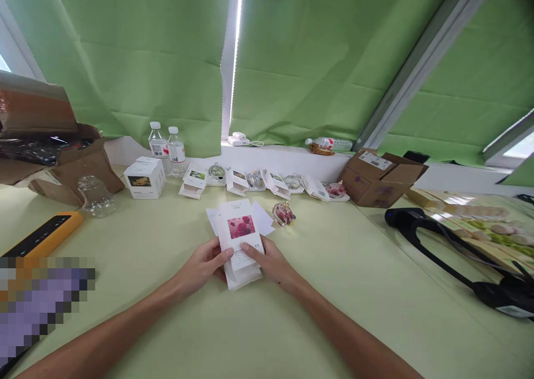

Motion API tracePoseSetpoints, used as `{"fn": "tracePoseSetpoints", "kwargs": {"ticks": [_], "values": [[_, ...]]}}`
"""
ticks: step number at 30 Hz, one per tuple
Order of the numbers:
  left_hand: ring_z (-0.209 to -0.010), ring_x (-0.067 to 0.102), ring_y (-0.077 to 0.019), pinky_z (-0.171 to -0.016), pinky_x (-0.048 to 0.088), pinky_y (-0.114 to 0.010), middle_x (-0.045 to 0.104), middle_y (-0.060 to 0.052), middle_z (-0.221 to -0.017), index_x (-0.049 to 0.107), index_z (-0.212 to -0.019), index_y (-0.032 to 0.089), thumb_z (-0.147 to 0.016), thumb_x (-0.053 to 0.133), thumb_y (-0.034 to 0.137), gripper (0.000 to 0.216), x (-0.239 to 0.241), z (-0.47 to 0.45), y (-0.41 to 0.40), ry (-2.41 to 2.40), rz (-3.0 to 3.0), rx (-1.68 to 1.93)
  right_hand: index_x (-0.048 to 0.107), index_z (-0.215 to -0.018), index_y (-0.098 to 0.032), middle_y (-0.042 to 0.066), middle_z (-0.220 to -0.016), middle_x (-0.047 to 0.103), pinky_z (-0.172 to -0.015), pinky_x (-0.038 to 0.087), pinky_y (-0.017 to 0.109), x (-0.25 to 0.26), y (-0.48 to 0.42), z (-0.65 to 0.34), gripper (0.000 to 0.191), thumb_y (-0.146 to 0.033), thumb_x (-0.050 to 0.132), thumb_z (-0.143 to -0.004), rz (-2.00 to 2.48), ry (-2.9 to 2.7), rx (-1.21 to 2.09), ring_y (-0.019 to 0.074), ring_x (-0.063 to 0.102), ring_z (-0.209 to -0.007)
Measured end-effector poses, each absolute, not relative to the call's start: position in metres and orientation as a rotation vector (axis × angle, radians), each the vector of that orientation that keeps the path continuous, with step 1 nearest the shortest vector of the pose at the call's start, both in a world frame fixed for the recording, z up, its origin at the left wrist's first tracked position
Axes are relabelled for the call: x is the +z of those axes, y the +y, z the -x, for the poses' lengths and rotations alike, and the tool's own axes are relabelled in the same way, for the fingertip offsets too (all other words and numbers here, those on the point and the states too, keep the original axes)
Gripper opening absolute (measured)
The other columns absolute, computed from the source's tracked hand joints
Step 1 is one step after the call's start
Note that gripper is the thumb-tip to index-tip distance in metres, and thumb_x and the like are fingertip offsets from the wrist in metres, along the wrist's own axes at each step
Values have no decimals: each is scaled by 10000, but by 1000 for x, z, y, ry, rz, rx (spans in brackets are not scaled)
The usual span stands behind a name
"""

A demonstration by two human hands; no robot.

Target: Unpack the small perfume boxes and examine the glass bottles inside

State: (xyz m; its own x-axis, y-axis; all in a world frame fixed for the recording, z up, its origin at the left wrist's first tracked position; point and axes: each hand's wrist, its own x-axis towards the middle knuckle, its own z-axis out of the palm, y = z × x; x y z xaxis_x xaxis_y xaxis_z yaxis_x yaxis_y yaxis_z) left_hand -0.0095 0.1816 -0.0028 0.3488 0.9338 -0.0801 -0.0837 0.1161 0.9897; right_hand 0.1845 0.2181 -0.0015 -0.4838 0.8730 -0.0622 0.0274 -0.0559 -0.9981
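Both my hands grip a flattened white carton (241,235) printed with a pink-red flower picture, its flaps spread open at the far end. My left hand (204,265) pinches the carton's left near edge with thumb on top. My right hand (267,262) holds its right near edge the same way. The carton lies low over the pale green table (167,306). Just beyond it to the right lies a small glass globe (283,214) filled with pink-red bits.
A row of open white cartons and glass globes (256,181) lines the back edge. Two water bottles (167,149), a closed white box (144,177) and an empty glass jar (95,195) stand at the left. A brown cardboard box (377,178) sits right, a black device (459,256) nearer.
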Motion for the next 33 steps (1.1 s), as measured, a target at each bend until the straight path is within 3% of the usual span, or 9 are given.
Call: {"fn": "tracePoseSetpoints", "kwargs": {"ticks": [12, 19, 26, 33], "values": [[-986, 636, -287, -740, 541, -352, 669, -114, -1133, 574, -1177, 158, -825, 624, 441, 454, -7, 8, 183, 964, -1200, 952, 613, -1146, -196, 75, -1154, 653, -853, 475, 372, 2, 217, -188, 498, -524, 669, -776, 995, -1587, 1636, 270, 594, -1053], [-977, 639, -282, -754, 541, -367, 661, -113, -1144, 567, -1180, 159, -863, 570, 416, 409, -13, 11, 184, 965, -1146, 984, 660, -919, -131, 64, -894, 682, -728, 454, 315, -10, 223, -187, 471, -582, 555, -836, 1002, -1528, 1602, 206, 600, -817], [-984, 644, -269, -798, 538, -376, 655, -110, -1155, 433, -1334, 191, -866, 577, 419, 540, -9, 7, 182, 951, -1111, 1086, 681, -1025, -146, 93, -1051, 689, -835, 461, 352, -2, 222, -189, 443, -516, 663, -783, 956, -1532, 1715, 251, 613, -963], [-1024, 633, -257, -824, 528, -347, 639, -100, -1210, 463, -1334, 196, -873, 577, 409, 521, -8, 8, 184, 946, -1151, 1150, 690, -937, -145, 83, -993, 698, -812, 460, 343, -6, 222, -188, 428, -541, 649, -782, 1006, -1564, 1657, 243, 618, -925]]}}
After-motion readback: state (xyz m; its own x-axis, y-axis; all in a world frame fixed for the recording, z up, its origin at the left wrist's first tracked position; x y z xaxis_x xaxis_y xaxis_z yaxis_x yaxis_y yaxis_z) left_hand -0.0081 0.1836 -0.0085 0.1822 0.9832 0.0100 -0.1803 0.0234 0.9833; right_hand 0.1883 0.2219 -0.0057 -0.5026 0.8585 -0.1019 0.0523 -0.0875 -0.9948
